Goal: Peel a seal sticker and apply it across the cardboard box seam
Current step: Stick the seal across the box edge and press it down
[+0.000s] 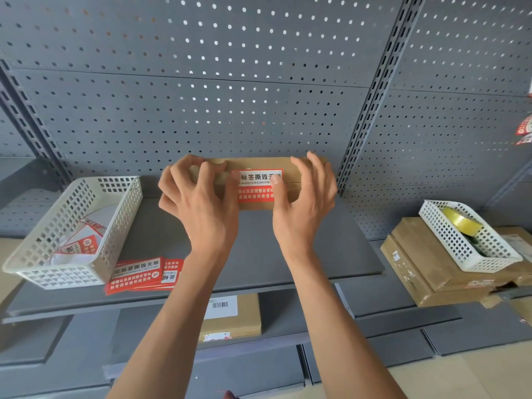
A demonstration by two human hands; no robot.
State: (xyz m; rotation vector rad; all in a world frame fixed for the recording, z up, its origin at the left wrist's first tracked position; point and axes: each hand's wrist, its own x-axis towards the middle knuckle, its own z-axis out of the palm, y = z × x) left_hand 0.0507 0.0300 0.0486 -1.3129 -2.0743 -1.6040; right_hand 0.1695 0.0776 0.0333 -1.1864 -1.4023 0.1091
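Seal sticker (255,185): red with a white band, lying across the seam of the cardboard box (288,171) on the grey shelf (288,249) in front of the pegboard; the band reads "标签撕毁无" over "BIAODIANSIHUIW", the rest covered by your thumbs, with white lines below on red, partly legible. Your left hand (198,203): fingers spread and curled over the box's left end, thumb on the sticker's left edge, not clenched. Your right hand (305,200): likewise spread over the right end, thumb pressing the sticker's right edge. Spare stickers (144,275): a fanned red stack at the shelf's left front, top sheet reading "此标签撕毁无效", beside a white basket (72,226) holding paper scraps. Second basket (469,237): at right, on stacked parcels, holding a tape roll (460,223).
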